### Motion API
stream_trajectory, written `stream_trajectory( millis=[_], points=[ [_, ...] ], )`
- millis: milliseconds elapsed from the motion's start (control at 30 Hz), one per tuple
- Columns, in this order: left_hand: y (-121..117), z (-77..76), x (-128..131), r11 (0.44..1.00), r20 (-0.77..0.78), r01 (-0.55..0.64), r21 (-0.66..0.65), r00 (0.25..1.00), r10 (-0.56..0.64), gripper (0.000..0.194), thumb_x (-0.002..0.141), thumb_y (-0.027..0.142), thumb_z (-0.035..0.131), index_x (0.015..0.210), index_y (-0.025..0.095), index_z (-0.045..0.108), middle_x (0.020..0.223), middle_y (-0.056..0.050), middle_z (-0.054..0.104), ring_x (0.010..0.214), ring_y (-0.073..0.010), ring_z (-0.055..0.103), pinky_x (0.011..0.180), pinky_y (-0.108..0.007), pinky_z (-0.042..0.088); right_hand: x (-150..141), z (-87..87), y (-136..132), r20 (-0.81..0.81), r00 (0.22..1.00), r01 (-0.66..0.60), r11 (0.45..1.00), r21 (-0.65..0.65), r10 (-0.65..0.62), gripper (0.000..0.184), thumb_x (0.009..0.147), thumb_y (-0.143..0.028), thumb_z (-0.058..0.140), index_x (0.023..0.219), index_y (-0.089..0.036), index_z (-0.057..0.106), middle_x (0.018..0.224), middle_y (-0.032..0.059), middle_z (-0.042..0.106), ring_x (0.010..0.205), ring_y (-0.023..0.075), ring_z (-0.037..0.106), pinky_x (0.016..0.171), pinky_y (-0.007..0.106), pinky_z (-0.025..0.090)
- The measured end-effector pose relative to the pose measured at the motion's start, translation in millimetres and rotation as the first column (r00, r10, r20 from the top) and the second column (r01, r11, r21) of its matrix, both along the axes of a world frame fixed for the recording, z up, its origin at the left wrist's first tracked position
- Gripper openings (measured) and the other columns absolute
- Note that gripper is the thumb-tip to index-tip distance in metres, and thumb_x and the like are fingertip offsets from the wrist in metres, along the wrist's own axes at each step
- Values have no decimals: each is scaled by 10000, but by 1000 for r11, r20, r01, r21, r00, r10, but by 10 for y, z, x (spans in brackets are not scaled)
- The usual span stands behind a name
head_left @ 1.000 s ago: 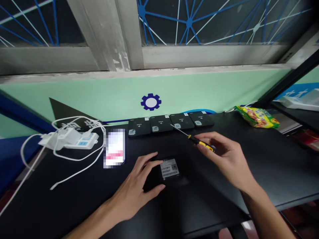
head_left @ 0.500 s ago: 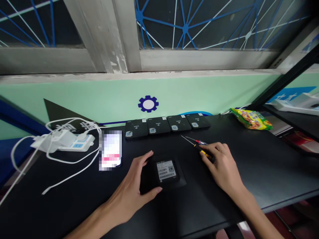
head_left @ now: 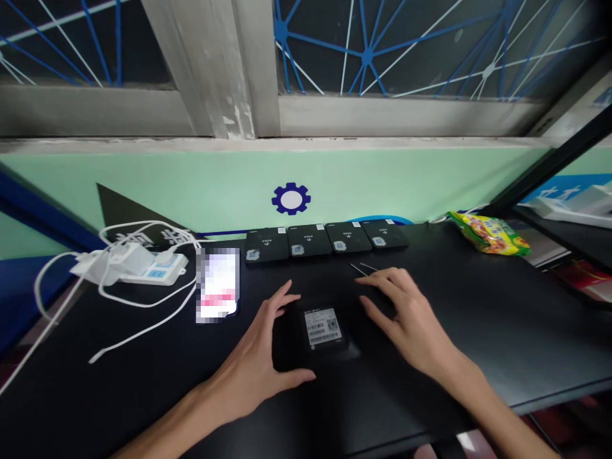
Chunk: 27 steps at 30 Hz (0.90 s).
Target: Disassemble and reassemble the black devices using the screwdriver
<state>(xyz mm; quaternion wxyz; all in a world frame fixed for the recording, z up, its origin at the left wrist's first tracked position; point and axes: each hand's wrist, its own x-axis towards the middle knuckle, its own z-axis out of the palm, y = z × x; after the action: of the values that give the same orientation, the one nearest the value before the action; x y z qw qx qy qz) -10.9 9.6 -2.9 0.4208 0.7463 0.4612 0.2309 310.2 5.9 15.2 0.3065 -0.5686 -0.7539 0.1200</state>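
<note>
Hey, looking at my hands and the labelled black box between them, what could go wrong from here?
Your right hand is beside two thin metal shafts; a bump might push their tips into the third box from the left and scratch it. Your left hand, spread beside the labelled black box, could perhaps nudge it askew.

- Phone point(head_left: 217, 287), left of centre, screen pixelated
- White power strip point(head_left: 165, 273), left side, plugs in it
- White cables point(head_left: 149, 307), looped around strip, one loose end lower left
- Yellow-green snack packet point(head_left: 490, 234), right side
- Dark blue gear decal point(head_left: 291, 199), centre, on pale green wall point(head_left: 382, 178)
- Window panes point(head_left: 421, 48), top, blue and white lines
- Grey window frame point(head_left: 205, 64), upper left
- White object point(head_left: 571, 205), right edge, unclear
</note>
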Motion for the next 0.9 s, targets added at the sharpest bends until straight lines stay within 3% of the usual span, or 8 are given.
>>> stream_trajectory(
  millis=[100, 233, 333, 400, 467, 600, 733, 900],
  points=[
    [1, 1, 2, 1000, 25, 11, 6, 1000, -11, 1300, 835, 382, 981, 1745, 525, 63, 1764, -119, 394, 1555, -421, 509, 1261, -757, 408, -156, 121, 122, -173, 975, -174, 965, -198, 140, 334, 1092, -369, 656, 1413, -281, 671, 1326, 125, 677, 1173, 315, 676, 956, 485, 592],
    [10, -1, 6, 999, 107, -10, 51, 994, 4, 1266, 865, 309, 957, 1745, 537, 77, 1764, -95, 404, 1561, -384, 501, 1272, -698, 434, -289, 168, 330, -391, 894, -371, 850, -375, 218, 591, 962, -374, 848, 1496, -279, 614, 1362, 104, 698, 1164, 299, 679, 1007, 493, 570],
    [29, -4, 2, 992, 143, -67, 106, 988, 51, 1183, 908, 280, 910, 1743, 547, 117, 1775, -80, 406, 1557, -380, 494, 1230, -667, 493, -373, 117, 448, -620, 761, -536, 726, -431, 193, 735, 882, -308, 919, 1526, -264, 567, 1321, 75, 716, 1152, 271, 681, 1021, 459, 570],
    [47, -9, -2, 987, 146, -103, 120, 986, 85, 1140, 930, 264, 877, 1741, 550, 130, 1783, -69, 403, 1555, -377, 490, 1208, -655, 515, -428, 46, 490, -740, 658, -604, 685, -408, 140, 759, 852, -258, 933, 1513, -253, 560, 1274, 55, 725, 1144, 250, 687, 1016, 424, 575],
    [66, -15, -2, 986, 157, -125, 109, 982, 107, 1129, 927, 246, 867, 1739, 546, 141, 1796, -64, 381, 1558, -372, 483, 1206, -646, 518, -472, -37, 504, -804, 589, -617, 689, -379, 85, 758, 831, -238, 947, 1488, -249, 569, 1230, 40, 727, 1123, 233, 693, 1001, 395, 581],
    [96, 2, 19, 988, 208, -136, 70, 971, 119, 1164, 884, 246, 896, 1749, 494, 159, 1800, -103, 358, 1540, -380, 498, 1203, -642, 522, -485, -165, 482, -843, 536, -607, 711, -354, 37, 764, 818, -270, 976, 1469, -258, 575, 1233, 45, 716, 1091, 224, 698, 961, 373, 605],
    [130, 68, 47, 988, 273, -132, -83, 950, 150, 995, 970, 346, 835, 1747, 436, 220, 1675, -125, 520, 1437, -350, 614, 1194, -605, 538, -450, -194, 461, -847, 528, -609, 719, -335, 53, 773, 832, -264, 970, 1490, -265, 565, 1256, 51, 706, 1083, 219, 699, 961, 372, 607],
    [170, 86, 45, 964, 267, -135, -231, 944, 196, 775, 1049, 436, 743, 1710, 368, 344, 1385, -100, 699, 1114, -259, 757, 1049, -496, 605, -442, -187, 465, -839, 541, -597, 729, -334, 59, 774, 825, -242, 969, 1489, -263, 573, 1275, 54, 705, 1098, 223, 703, 981, 377, 606]
  ],
)
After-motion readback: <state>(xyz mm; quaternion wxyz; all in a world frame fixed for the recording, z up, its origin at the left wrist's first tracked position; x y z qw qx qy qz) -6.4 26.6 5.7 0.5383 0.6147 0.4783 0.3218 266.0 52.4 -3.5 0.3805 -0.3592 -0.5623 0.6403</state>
